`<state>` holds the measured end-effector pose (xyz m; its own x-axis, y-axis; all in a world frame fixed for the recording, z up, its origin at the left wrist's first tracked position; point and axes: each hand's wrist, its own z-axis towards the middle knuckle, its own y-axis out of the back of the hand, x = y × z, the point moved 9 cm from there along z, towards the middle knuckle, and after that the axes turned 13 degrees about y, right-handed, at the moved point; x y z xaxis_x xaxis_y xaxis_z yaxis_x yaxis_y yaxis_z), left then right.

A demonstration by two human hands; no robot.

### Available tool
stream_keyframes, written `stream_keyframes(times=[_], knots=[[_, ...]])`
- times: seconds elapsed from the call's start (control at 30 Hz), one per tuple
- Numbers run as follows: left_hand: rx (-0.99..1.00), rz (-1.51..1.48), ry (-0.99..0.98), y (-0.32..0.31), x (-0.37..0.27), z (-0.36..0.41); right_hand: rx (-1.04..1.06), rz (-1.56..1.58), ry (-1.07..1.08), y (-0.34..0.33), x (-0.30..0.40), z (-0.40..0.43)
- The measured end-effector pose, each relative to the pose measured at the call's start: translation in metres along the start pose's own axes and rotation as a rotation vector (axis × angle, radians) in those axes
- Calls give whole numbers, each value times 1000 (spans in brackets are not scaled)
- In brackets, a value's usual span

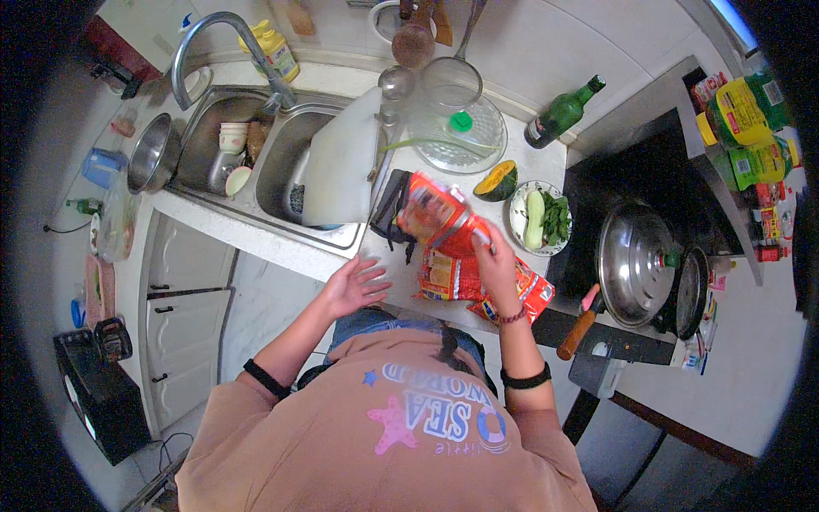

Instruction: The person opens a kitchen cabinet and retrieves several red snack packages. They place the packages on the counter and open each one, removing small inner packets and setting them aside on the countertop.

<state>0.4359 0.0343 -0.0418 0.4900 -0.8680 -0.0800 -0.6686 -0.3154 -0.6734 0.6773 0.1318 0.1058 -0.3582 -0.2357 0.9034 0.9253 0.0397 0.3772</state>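
Observation:
With my right hand [496, 262] I grip the edge of a red printed plastic food packet [435, 208], which is blurred and tilted above the counter. Below it, more red packets [449, 276] lie on the white countertop near its front edge. My left hand [356, 287] is empty, palm up with fingers spread, in front of the counter edge. A black folded item [391, 211] lies just left of the packet. Behind are a cut pumpkin piece [496, 182] and a plate [519, 242] with a peeled pale green vegetable [535, 219] and leafy greens [555, 221].
A white cutting board [339, 166] leans over the double steel sink [262, 198], with bowls in the left basin. Glass lid [461, 150] and green bottle [563, 114] stand at the back. To the right is a lidded wok [636, 262] whose wooden handle [576, 335] juts over the edge.

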Motion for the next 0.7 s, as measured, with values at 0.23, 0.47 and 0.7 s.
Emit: stream_keyframes(times=[0.23,0.47,0.7], knots=[[-10,28,-20,5,-1,-8,-42,274,-72,-33,-72,80],[-6,78,-56,-7,-6,-14,-102,191,-194,-65,-150,129],[-169,320,-95,-3,-11,-4,19,-309,-44,-4,-99,100]])
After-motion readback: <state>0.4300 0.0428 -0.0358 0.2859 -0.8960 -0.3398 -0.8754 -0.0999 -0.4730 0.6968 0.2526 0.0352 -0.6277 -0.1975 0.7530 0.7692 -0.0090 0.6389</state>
